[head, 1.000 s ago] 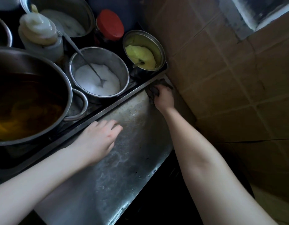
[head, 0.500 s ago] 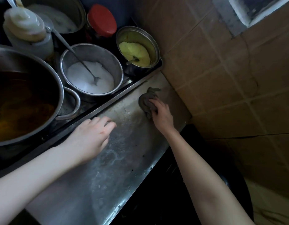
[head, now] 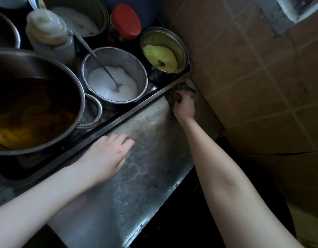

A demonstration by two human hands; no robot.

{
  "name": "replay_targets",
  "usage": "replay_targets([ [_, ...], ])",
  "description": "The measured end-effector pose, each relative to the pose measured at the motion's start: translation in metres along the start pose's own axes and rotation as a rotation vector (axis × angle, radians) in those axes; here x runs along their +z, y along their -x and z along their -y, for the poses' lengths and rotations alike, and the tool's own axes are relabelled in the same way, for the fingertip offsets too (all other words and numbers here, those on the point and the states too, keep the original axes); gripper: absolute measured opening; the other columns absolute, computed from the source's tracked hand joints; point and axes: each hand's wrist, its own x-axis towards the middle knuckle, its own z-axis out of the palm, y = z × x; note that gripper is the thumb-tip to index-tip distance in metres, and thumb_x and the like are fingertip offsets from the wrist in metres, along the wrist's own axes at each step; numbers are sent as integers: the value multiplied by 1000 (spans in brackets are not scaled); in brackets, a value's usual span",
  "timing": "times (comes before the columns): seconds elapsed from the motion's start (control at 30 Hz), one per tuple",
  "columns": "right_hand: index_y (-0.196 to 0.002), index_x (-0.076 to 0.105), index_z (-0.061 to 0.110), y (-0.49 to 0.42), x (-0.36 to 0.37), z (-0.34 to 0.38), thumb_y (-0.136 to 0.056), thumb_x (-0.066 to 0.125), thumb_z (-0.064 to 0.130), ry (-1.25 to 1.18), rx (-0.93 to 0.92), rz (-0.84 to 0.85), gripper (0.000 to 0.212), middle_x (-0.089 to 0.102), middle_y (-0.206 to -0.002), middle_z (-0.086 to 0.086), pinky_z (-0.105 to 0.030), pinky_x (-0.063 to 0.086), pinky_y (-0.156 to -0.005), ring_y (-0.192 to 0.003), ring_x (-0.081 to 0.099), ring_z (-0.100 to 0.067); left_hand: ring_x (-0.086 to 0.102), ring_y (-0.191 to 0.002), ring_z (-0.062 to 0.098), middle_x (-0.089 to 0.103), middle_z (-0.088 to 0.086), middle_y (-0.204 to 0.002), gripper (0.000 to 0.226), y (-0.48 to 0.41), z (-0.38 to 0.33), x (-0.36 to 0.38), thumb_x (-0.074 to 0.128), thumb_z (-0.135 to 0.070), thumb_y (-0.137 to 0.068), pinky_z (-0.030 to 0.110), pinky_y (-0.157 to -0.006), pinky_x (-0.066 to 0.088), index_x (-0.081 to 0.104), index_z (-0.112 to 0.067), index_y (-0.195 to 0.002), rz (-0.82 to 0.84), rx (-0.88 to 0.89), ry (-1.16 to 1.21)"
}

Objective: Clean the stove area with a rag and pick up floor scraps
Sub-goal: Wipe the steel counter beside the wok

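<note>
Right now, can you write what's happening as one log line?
step: wiping steel ledge | right hand: pressing dark rag in far corner by tiled wall | left hand: flat on ledge, empty

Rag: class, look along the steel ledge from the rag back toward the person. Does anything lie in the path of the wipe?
Only the left hand, flat on the ledge nearer the person. The right hand presses the rag into the far corner; the stretch between them shows only grime and streaks.
</note>
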Motion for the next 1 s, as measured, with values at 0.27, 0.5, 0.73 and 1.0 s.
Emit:
replay_targets([
  [0.27,-119,62,27,91,21,21,-94,49,21,-13,-256,110,29,51,-139,2,-37,41,-95,-123,44,-29,69,-81,30,70,11,-99,41,28,3,-6,84,-9,-59,38,-61,57,70,-9,-97,32,-23,2],
  [0.5,-121,61,28,165,20,6,-90,55,16,74,-388,154,33,49,-141,8,-35,51,-73,-120,48,-25,67,-88,31,68,11,-106,36,37,5,-14,79,-10,-68,39,-67,57,68,-9,-102,59,-42,-13],
  [0.73,-124,59,28,126,-7,-48,-88,51,9,27,-91,91,42,45,-145,2,-36,36,-103,-129,39,-26,46,-123,18,42,-3,-140,39,39,6,0,44,-28,-95,31,-98,40,42,-23,-133,11,-46,8],
  [1.0,-125,58,13,54,-34,-70,-91,51,6,-40,195,13,35,57,-130,-10,-42,43,-102,-121,50,-32,40,-129,15,36,-5,-145,41,38,10,5,41,-31,-96,28,-102,37,36,-27,-137,29,-65,-1],
])
